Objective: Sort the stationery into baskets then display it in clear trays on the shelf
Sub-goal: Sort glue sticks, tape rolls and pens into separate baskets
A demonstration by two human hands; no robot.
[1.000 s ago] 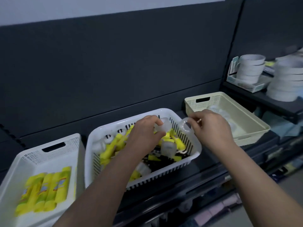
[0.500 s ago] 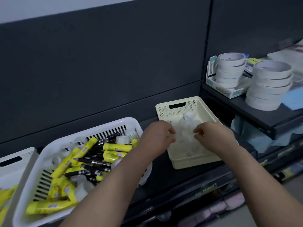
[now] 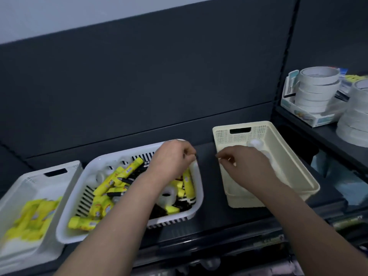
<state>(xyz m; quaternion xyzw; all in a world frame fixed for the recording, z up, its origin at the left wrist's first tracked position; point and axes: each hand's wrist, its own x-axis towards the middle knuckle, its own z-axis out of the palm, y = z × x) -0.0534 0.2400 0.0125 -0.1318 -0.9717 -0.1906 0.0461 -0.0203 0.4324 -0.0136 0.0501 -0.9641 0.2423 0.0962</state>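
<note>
Stationery [image 3: 103, 204] lies jumbled in the slotted white basket [image 3: 119, 154] under my left grip [image 3: 173, 160], back from the cream basket [image 3: 258, 132] beneath my right grip [image 3: 245, 166] for another pick; both curl, holding what I cannot tell.

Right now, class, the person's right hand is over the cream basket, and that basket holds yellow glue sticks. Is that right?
Not quite. The right hand is over the cream basket, but that basket holds small clear tape rolls, not glue sticks. The head view shows the sorted yellow glue sticks in the far-left white basket.
</note>
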